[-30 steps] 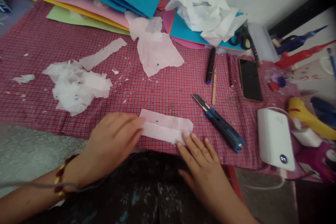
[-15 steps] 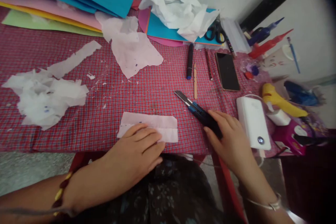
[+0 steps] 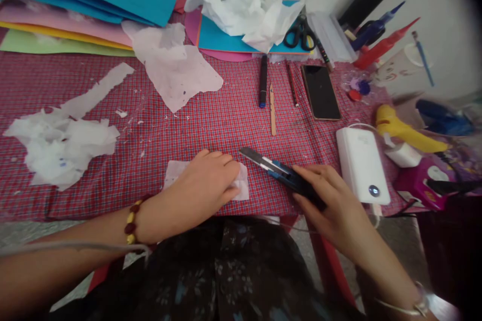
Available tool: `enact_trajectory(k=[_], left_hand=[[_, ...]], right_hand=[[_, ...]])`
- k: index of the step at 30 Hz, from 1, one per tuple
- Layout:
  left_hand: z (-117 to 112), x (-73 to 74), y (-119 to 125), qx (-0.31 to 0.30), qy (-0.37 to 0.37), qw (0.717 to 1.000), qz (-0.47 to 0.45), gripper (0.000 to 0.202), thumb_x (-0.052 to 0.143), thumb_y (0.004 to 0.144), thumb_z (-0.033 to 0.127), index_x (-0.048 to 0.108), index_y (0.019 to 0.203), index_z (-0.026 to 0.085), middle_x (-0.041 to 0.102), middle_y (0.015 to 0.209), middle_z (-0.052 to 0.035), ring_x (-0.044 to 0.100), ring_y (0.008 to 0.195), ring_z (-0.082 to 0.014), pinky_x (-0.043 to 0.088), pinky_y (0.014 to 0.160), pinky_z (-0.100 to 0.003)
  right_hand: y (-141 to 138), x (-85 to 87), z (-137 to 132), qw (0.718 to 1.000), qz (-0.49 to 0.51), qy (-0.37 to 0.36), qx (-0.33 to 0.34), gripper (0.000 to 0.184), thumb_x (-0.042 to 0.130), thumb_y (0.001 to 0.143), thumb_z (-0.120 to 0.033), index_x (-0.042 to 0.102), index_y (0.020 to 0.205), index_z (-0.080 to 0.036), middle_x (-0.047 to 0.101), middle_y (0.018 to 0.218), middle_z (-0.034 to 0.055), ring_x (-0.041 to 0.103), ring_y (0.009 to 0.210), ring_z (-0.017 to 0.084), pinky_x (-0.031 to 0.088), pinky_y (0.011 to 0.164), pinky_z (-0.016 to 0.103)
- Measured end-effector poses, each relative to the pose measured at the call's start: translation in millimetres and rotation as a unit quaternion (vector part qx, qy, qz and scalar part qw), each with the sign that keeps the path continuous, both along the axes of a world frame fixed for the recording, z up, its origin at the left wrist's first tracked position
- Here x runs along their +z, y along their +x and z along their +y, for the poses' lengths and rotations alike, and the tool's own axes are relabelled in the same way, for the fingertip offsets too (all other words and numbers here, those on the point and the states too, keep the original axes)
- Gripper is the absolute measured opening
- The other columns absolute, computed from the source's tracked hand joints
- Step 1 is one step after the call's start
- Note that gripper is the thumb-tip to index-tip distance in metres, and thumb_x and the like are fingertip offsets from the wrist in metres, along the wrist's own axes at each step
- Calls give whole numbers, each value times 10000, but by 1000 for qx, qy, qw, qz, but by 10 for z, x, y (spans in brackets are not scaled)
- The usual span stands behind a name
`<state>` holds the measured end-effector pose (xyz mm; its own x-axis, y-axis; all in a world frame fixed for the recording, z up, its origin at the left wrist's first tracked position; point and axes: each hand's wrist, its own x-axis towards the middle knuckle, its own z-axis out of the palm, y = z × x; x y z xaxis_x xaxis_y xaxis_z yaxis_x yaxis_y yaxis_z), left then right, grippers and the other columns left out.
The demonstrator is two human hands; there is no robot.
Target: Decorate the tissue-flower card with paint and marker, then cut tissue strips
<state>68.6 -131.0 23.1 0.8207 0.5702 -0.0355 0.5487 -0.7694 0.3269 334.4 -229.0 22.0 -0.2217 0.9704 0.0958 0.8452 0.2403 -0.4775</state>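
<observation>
My left hand [image 3: 205, 183] lies flat with fingers together on a folded pale pink tissue paper [image 3: 243, 185] near the front edge of the red checked cloth [image 3: 211, 120]. It covers most of the paper. My right hand [image 3: 331, 205] is closed round the blue and black handle of a utility knife [image 3: 269, 164]. The knife's blade end points left toward the paper's right edge, close to my left fingertips.
White crumpled tissue [image 3: 60, 143] lies at left, a pink sheet [image 3: 175, 67] behind. Coloured card sheets [image 3: 94, 5], crumpled white paper [image 3: 244, 5], scissors [image 3: 299, 32], a marker [image 3: 262, 80], a wooden stick [image 3: 272, 110], a phone [image 3: 320, 91], a white power bank [image 3: 361, 165] and a yellow glue gun [image 3: 404, 128] surround.
My right hand left the paper, took hold of the utility knife and brought it leftward to the paper. My left hand slid right along the paper and now covers most of it.
</observation>
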Motion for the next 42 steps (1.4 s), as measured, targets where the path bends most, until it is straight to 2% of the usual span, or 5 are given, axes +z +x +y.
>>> enact_trajectory(k=[10,20,25,31,42], left_hand=[[-24,-25,-14,51,-69,996,-32,60,581,922,220,614,896,178,640,886,-33,570,841,-201,423,750,-352],[-90,-7,-30,20,-117,987,-104,166,544,931,141,580,773,179,619,844,-17,541,817,-189,394,737,-344],[-232,44,-157,-58,-69,989,-113,161,466,995,134,590,900,170,648,913,-39,565,871,-199,433,836,-375],[-278,-49,-239,-45,-43,989,-136,285,451,1006,115,505,1279,178,671,1121,-58,588,1042,-208,438,942,-388],[-263,-63,-195,-28,-26,992,-121,333,439,982,89,500,1296,178,693,1068,-51,627,989,-220,476,883,-393]], right_hand=[[77,20,-141,999,-32,-5,41,456,559,932,-164,553,1385,-218,645,1120,112,649,988,262,575,841,457],[103,-18,-156,998,-32,-33,44,477,561,935,-156,523,1406,-223,620,1175,117,627,1040,260,564,887,465],[102,-15,-159,998,-31,-34,43,479,574,933,-151,517,1405,-212,613,1173,118,620,1037,254,554,893,459],[95,58,-175,997,-36,-32,54,474,562,942,-150,520,1409,-217,613,1186,115,614,1057,255,542,890,437],[55,44,-137,994,-47,-49,90,447,538,961,-111,513,1393,-223,608,1215,106,587,1090,247,502,913,437]])
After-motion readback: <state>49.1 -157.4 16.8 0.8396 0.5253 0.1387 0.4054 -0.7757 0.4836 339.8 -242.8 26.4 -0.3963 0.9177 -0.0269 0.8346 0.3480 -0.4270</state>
